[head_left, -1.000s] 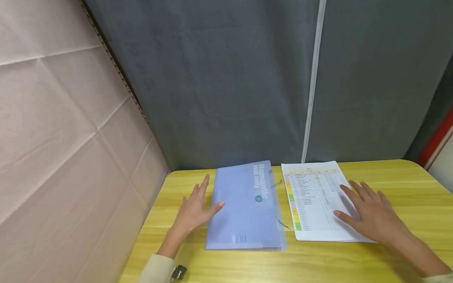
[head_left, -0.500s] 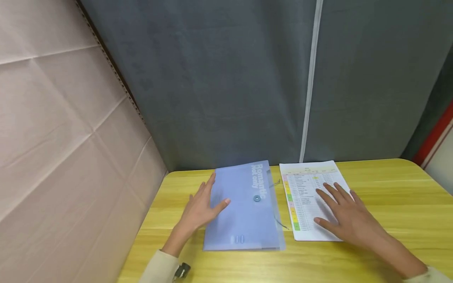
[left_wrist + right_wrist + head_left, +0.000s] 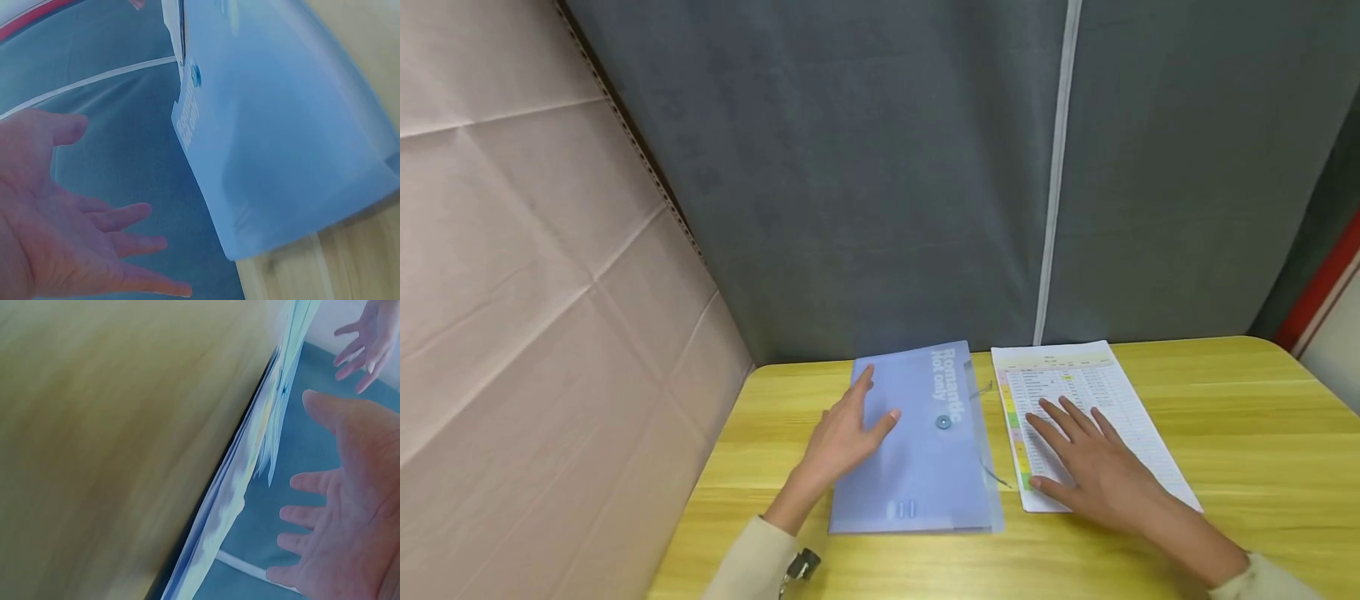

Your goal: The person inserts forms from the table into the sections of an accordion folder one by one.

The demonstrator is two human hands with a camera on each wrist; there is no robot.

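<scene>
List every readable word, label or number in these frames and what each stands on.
"Romantic" and "Not only": white print on the blue folder, near its far edge.
Small mark near the folder's near edge: too small to read.
Printed table on the paper sheets: rows of text and numbers, too small to read.
Nothing else bears text.

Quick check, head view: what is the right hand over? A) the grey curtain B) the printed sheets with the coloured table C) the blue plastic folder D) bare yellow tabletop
B: the right hand, fingers spread and straight, lies over the printed sheets, while the blue plastic folder sits to their left under the left hand.
</scene>
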